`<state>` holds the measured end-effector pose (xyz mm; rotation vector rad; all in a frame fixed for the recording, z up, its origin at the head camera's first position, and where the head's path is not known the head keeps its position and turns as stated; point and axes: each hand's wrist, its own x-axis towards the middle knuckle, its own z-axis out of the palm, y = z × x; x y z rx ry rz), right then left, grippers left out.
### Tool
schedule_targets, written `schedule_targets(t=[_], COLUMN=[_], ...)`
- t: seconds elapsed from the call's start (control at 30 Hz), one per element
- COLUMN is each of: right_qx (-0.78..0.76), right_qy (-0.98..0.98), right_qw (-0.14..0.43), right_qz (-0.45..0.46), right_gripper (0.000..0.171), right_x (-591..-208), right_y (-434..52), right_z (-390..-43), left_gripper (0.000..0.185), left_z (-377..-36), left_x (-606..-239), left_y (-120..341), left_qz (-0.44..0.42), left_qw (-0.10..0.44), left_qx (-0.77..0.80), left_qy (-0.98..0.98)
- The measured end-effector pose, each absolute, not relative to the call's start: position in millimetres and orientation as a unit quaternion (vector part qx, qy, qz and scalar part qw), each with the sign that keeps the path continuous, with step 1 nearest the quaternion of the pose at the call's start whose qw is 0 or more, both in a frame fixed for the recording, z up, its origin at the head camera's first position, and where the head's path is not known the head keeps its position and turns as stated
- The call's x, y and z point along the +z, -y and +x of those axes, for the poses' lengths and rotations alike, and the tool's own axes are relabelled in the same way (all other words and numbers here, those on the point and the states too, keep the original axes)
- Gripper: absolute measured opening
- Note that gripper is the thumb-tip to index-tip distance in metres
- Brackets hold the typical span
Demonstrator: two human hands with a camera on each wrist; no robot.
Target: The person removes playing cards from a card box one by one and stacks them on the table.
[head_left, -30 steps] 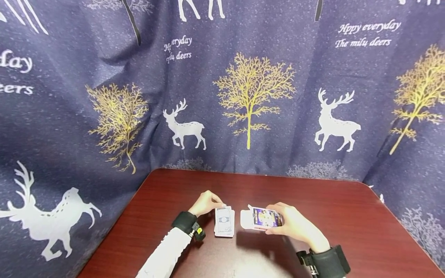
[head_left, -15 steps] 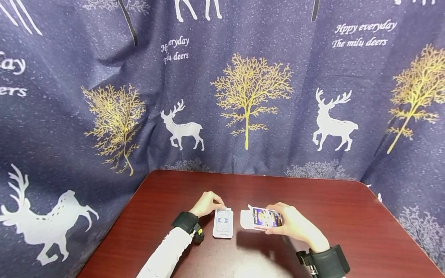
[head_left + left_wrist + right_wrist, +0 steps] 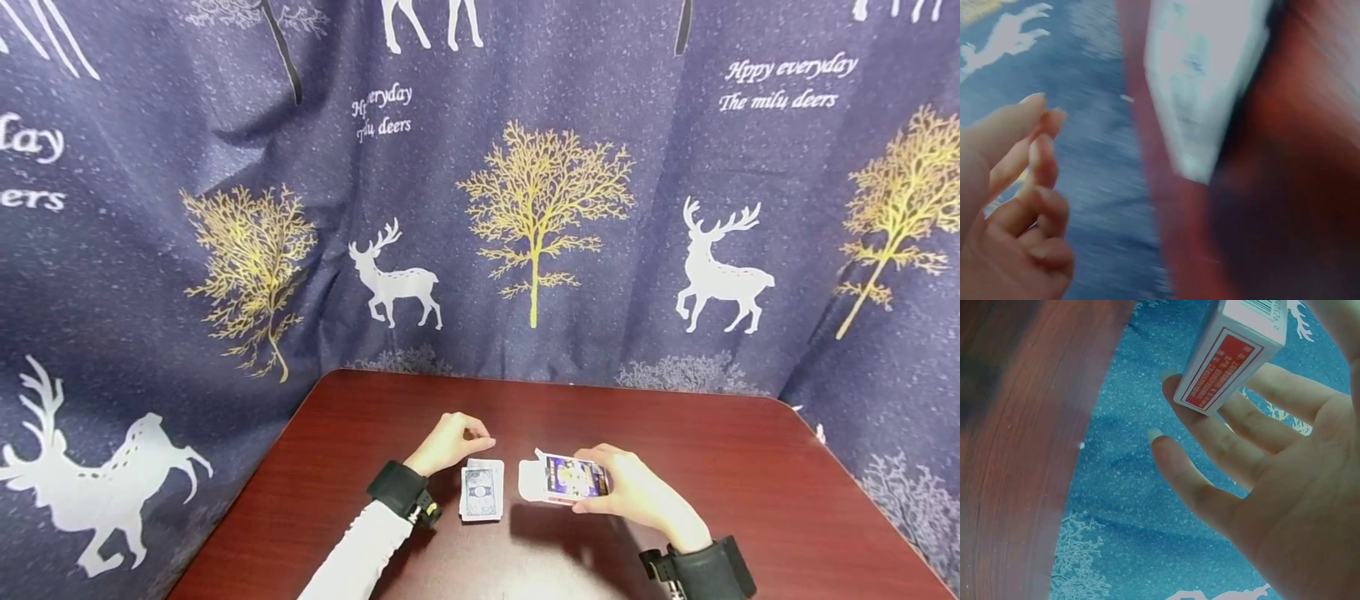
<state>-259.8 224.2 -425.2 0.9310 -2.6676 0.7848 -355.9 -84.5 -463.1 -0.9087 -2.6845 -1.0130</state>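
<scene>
My left hand (image 3: 447, 440) hovers just beyond the far end of a deck of playing cards (image 3: 480, 493), thumb and index finger close together with nothing between them. The deck lies face down on the table, patterned blue backs up, its cards slightly askew. In the left wrist view the hand's loosely curled fingers (image 3: 1047, 212) stand apart from the blurred deck (image 3: 1200, 69). To the right, my right hand (image 3: 630, 487) grips a purple card box (image 3: 573, 480), its white flap open towards the deck. The right wrist view shows the box's red-panelled bottom (image 3: 1222, 369) held at the fingertips.
A dark red wooden table (image 3: 660, 425) with rounded far corners bears the cards. Behind it hangs a blue curtain (image 3: 480, 208) printed with deer and trees. Black straps with small cameras circle both wrists, including a left wristband (image 3: 397, 487).
My left hand has let go of the deck's far edge and lifted away from it. The deck lies a little nearer to me, its top cards offset. The right hand keeps the box in place.
</scene>
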Motion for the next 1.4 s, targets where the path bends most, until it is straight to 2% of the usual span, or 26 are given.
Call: schedule_targets(t=[0.2, 0.47, 0.57, 0.7, 0.83, 1.07, 1.2, 1.4], right_qx=[0.267, 0.262, 0.261, 0.257, 0.255, 0.262, 0.257, 0.253], right_qy=[0.905, 0.904, 0.907, 0.904, 0.898, 0.890, 0.889, 0.885], right_qw=[0.103, 0.109, 0.104, 0.107, 0.117, 0.130, 0.132, 0.145], right_qz=[0.314, 0.319, 0.315, 0.324, 0.340, 0.350, 0.355, 0.363], right_gripper=[0.055, 0.056, 0.056, 0.056, 0.056, 0.055, 0.057, 0.057], right_x=[-425, -427, -426, -424, -423, -423, -421, -418], right_y=[-223, -224, -224, -224, -223, -217, -214, -211], right_z=[-260, -259, -259, -260, -259, -257, -255, -254], left_gripper=[0.005, 0.020, 0.023, 0.018, 0.012, 0.012, 0.015, 0.007], left_z=[-329, -293, -286, -280, -274, -267, -264, -265], left_x=[-431, -435, -438, -436, -431, -431, -433, -435], left_y=[74, 78, 75, 60, 40, 22, 22, 26], left_qz=[-0.379, -0.381, -0.393, -0.385, -0.342, -0.251, -0.233, -0.217], left_qw=[0.003, -0.074, -0.064, -0.023, -0.010, 0.022, -0.007, -0.076], left_qx=[-0.307, -0.224, -0.241, -0.338, -0.419, -0.424, -0.450, -0.516], left_qy=[0.873, 0.894, 0.885, 0.859, 0.841, 0.870, 0.862, 0.825])
